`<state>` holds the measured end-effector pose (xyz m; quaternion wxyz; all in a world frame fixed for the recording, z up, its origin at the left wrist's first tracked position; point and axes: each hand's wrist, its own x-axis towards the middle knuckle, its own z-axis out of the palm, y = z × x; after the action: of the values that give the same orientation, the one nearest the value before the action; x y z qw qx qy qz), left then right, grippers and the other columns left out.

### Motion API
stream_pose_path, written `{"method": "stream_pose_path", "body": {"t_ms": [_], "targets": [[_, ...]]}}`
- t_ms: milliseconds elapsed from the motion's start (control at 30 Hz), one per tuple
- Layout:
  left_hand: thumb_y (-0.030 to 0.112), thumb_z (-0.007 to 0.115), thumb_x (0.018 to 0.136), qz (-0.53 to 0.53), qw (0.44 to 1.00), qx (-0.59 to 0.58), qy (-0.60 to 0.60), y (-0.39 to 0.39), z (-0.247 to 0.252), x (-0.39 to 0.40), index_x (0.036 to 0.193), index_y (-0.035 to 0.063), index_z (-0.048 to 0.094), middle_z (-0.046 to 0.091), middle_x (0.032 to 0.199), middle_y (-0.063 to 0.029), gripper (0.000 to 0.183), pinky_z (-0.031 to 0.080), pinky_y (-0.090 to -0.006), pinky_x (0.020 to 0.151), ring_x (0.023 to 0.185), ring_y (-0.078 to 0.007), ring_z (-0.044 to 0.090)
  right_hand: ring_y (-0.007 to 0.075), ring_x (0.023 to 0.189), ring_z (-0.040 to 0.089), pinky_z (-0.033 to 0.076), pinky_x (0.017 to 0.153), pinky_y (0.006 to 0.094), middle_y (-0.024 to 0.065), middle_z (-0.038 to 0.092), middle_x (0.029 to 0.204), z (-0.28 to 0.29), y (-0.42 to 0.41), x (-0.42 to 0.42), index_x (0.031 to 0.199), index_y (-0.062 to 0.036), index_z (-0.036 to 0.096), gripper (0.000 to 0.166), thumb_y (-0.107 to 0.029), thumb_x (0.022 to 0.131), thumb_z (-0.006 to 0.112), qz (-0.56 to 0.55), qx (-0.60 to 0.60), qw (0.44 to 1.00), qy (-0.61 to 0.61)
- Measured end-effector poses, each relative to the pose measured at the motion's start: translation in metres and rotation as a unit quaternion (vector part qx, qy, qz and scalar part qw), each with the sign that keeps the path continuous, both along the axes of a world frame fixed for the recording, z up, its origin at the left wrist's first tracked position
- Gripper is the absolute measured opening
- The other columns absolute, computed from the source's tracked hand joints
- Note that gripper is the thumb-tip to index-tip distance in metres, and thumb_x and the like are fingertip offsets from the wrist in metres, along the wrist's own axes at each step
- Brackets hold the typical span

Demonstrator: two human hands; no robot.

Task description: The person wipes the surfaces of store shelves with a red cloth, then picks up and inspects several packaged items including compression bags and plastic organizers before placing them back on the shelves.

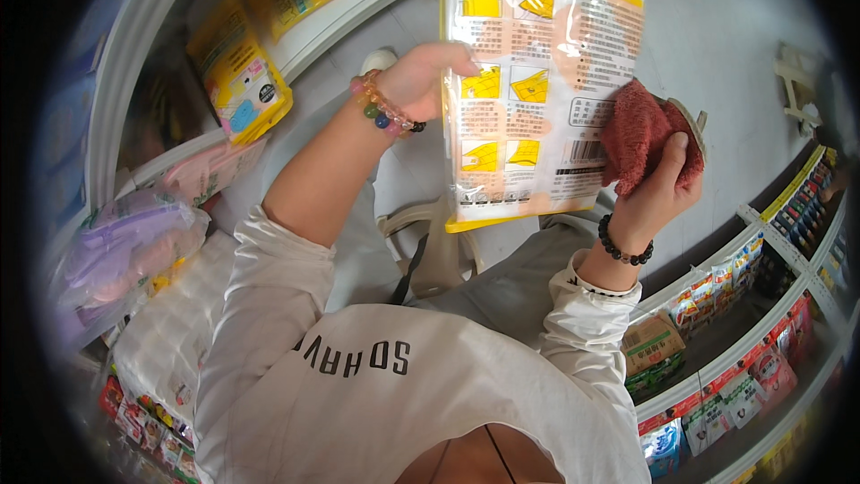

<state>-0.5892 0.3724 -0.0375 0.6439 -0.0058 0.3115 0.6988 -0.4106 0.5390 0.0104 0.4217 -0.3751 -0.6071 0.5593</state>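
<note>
My left hand (430,81) grips the left edge of a yellow-and-white plastic package of compression bags (537,101), thumb on its printed face. The package is held up in front of me, with small picture panels, a barcode and writing towards me. A folded red terry cloth (638,134) is in my right hand (665,181), pressed against the package's lower right edge. My right thumb lies over the cloth, and its other fingers are mostly hidden behind it.
Similar yellow packages (242,81) lie on the white shelf (356,7) at left. Below them are purple plastic-wrapped goods (134,249) and a white wrapped bundle (168,323). A beige plastic stool (433,262) stands between my legs. Stocked shelving (712,376) curves along the right.
</note>
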Motion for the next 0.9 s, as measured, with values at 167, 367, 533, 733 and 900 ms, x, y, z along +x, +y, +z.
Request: {"method": "stream_pose_path", "body": {"t_ms": [167, 367, 533, 733, 900], "targets": [[0.007, 0.048, 0.075, 0.000, 0.999, 0.040, -0.016, -0.005, -0.011, -0.003, 0.126, -0.0068, 0.038, 0.049, 0.126, -0.0184, 0.054, 0.039, -0.0408, 0.098, 0.113, -0.0282, 0.051, 0.0196, 0.087, 0.060, 0.049, 0.077, 0.0307, 0.0139, 0.061, 0.098, 0.001, 0.003, 0.002, 0.104, 0.0075, 0.056, 0.029, -0.017, 0.089, 0.051, -0.025, -0.092, 0.994, 0.053], [0.008, 0.049, 0.073, 0.003, 0.999, 0.026, -0.019, 0.000, -0.005, 0.000, 0.129, -0.0042, 0.036, 0.046, 0.128, -0.0188, 0.059, 0.039, -0.0436, 0.098, 0.114, -0.0295, 0.050, 0.0216, 0.086, 0.059, 0.049, 0.074, 0.0314, 0.0131, 0.059, 0.100, 0.000, 0.016, 0.009, 0.109, 0.0034, 0.050, 0.036, -0.027, 0.092, 0.044, -0.053, -0.210, 0.969, 0.115], [0.005, 0.049, 0.071, -0.001, 0.999, 0.022, -0.036, 0.001, 0.001, 0.001, 0.129, -0.0037, 0.036, 0.047, 0.127, -0.0178, 0.060, 0.038, -0.0414, 0.099, 0.115, -0.0283, 0.048, 0.0223, 0.086, 0.059, 0.050, 0.073, 0.0323, 0.0133, 0.059, 0.099, 0.000, 0.015, 0.005, 0.110, 0.0028, 0.049, 0.038, -0.030, 0.093, 0.040, -0.037, -0.242, 0.956, 0.163], [0.004, 0.050, 0.070, -0.010, 1.000, 0.012, -0.012, 0.003, -0.002, 0.005, 0.129, -0.0034, 0.036, 0.048, 0.127, -0.0170, 0.061, 0.038, -0.0417, 0.099, 0.114, -0.0285, 0.049, 0.0222, 0.086, 0.060, 0.052, 0.073, 0.0331, 0.0138, 0.058, 0.100, 0.007, 0.009, -0.002, 0.111, 0.0037, 0.049, 0.037, -0.028, 0.093, 0.041, -0.021, -0.217, 0.969, 0.114], [0.004, 0.049, 0.071, -0.016, 1.000, 0.007, -0.018, 0.005, -0.002, 0.009, 0.130, -0.0027, 0.035, 0.046, 0.129, -0.0169, 0.061, 0.037, -0.0418, 0.100, 0.116, -0.0286, 0.048, 0.0207, 0.092, 0.058, 0.050, 0.078, 0.0318, 0.0131, 0.057, 0.106, 0.000, 0.008, -0.002, 0.114, 0.0036, 0.049, 0.034, -0.022, 0.092, 0.047, 0.020, -0.223, 0.965, 0.139]]}}
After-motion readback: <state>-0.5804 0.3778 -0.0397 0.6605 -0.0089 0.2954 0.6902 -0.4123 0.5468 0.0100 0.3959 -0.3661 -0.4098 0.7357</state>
